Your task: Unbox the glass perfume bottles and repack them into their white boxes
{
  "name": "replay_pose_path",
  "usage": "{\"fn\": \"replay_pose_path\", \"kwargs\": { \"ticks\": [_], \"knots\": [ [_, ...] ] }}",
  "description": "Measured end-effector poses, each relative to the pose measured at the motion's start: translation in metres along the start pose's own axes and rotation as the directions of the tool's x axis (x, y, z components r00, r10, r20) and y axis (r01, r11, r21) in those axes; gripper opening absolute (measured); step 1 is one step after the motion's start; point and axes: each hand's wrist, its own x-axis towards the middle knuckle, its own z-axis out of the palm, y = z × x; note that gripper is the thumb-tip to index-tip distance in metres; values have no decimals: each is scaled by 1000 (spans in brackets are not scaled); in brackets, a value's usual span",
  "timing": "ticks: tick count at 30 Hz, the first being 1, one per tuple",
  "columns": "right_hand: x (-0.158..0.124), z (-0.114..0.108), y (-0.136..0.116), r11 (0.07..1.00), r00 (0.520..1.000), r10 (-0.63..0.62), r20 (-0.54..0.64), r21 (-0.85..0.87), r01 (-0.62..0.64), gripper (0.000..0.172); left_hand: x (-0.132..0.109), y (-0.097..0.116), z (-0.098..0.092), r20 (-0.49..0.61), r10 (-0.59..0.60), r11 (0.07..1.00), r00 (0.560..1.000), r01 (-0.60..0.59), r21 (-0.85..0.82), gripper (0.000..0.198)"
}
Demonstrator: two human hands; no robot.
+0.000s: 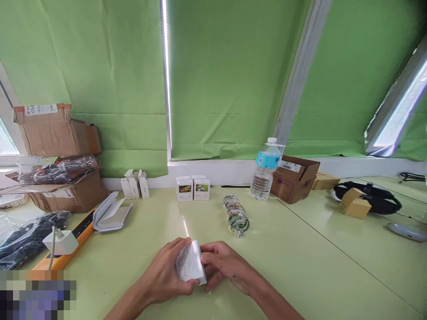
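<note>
The small white cardboard box with fine dark print (pixel 188 263) was up in the hands, tilted, low and central over the pale yellow-green surface (pixel 283 266). The left hand (pixel 167 271) had it firmly, fingers wrapped round the far edge, thumb pressed at the near end! And the right hand (pixel 230 269)? Curled in at the box's right side, though whether it gripped or merely touched, you couldn't tell. So, how far along? Handling was clearly under way, the box not yet set down; its contents were hidden. Beyond it, two white cartons with flower-picture fronts (pixel 184 189) stood upright, side by side; further left, several narrow white cartons (pixel 134 186) stood grouped, apart from the hands.
</note>
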Motion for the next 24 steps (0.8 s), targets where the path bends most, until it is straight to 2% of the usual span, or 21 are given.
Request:
{"fn": "replay_pose_path", "kwargs": {
  "ticks": [6,10,13,15,17,18,20,22,24],
  "knots": [
    [8,2,8,1000,997,-9,-78,4,10,15,-2,-6,5,-16,-4,1000,1000,4,4,64],
    [12,-4,11,999,992,-2,-126,50,9,14,-2,-11,5,-35,-7,998,999,4,-59,64],
    [15,-11,16,996,986,7,-166,87,7,30,-3,-16,4,-79,-30,991,996,19,-130,66],
    [18,-13,20,1000,972,24,-234,-10,-27,49,-3,-17,3,-81,-36,988,996,23,-150,65],
    [18,-10,22,976,937,-70,-341,-218,-7,56,-3,-17,3,-72,-37,988,997,26,-151,64],
    [18,-8,21,938,911,-175,-373,-344,39,51,-3,-17,2,-67,-37,989,997,27,-149,63],
    [14,-2,18,809,834,-416,-363,-567,157,33,-3,-17,3,-70,-33,989,997,22,-143,62],
    [9,4,12,695,739,-582,-339,-680,235,21,-2,-17,4,-80,-21,991,997,10,-136,60],
    [4,8,5,660,681,-644,-347,-703,266,15,-2,-18,5,-79,-3,992,997,-7,-129,60]
  ]
}}
